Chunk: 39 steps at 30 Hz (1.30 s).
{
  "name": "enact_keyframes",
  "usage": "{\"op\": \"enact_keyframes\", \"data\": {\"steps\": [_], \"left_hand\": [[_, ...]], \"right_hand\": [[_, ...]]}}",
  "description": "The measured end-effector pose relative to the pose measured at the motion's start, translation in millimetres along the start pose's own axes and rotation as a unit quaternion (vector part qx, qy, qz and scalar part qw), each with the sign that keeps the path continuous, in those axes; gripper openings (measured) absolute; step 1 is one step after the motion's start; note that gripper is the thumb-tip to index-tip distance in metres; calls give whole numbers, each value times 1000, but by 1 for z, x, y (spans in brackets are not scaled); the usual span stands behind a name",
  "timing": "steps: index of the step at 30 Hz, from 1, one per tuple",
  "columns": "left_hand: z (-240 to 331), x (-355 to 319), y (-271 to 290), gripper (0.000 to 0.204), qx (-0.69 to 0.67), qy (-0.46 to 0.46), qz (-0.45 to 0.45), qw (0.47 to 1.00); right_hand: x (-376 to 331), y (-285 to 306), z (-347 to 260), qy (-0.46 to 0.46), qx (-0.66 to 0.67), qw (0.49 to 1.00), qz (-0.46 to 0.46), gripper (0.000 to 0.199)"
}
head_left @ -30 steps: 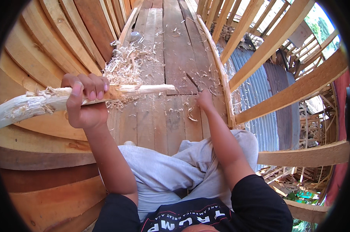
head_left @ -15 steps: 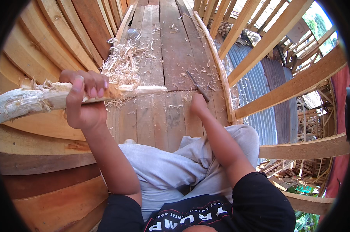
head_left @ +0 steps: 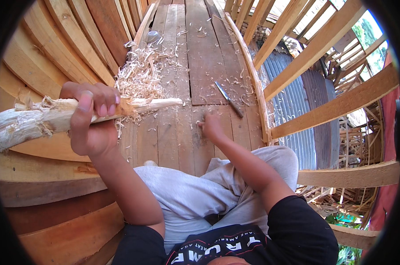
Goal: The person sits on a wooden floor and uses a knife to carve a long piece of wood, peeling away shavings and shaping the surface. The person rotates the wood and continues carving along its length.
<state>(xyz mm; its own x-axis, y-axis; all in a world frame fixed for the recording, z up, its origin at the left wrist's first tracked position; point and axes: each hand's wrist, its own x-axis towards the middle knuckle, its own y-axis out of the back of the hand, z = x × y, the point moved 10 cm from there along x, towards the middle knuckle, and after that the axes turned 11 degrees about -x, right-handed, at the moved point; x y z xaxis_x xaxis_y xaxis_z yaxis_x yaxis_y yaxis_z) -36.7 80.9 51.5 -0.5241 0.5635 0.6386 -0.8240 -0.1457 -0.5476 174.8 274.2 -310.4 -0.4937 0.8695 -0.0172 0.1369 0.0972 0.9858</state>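
Observation:
My left hand (head_left: 91, 112) is closed around a pale, partly shaved branch (head_left: 36, 117) at the left. The branch lies sideways, its rough thick end toward the left rim. Its thin whittled tip (head_left: 169, 102) points right, over the floor. My right hand (head_left: 212, 126) is low over the planks in front of my legs, its fingers a little apart and nothing visible in them. Just beyond it to the right, a knife (head_left: 227, 99) with a dark handle lies on the boards, apart from the hand, its blade pointing away from me.
Curled wood shavings (head_left: 142, 73) are heaped beyond the branch, with more scattered over the plank floor (head_left: 204, 57). A small clear cup-like container (head_left: 153, 36) stands past the heap. A plank wall (head_left: 54, 39) closes the left side; a slatted railing (head_left: 337, 104) runs along the right.
My right hand has come away from the knife handle and moved left and nearer to me. The knife stays on the floor. My left hand and the branch have shifted slightly left.

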Motion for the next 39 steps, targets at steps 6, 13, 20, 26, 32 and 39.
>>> {"op": "enact_keyframes", "data": {"steps": [6,13,20,26,32,39], "left_hand": [[-2,1,3,15,-1,14,5,1000],[-2,-1,14,15,-18,31,34,999],[-1,-1,20,16,-26,49,72,996],[-10,-2,22,18,-59,53,81,994],[-11,-5,20,18,-55,47,70,995],[-10,-2,17,18,-50,44,45,997]], "right_hand": [[3,-15,-2,41,60,997,26,14],[13,-4,32,-45,194,980,-10,8],[52,12,118,-275,705,653,12,18],[128,90,111,-332,762,509,223,23],[171,138,-94,47,525,850,-7,33],[113,39,-27,70,80,994,-28,62]]}}
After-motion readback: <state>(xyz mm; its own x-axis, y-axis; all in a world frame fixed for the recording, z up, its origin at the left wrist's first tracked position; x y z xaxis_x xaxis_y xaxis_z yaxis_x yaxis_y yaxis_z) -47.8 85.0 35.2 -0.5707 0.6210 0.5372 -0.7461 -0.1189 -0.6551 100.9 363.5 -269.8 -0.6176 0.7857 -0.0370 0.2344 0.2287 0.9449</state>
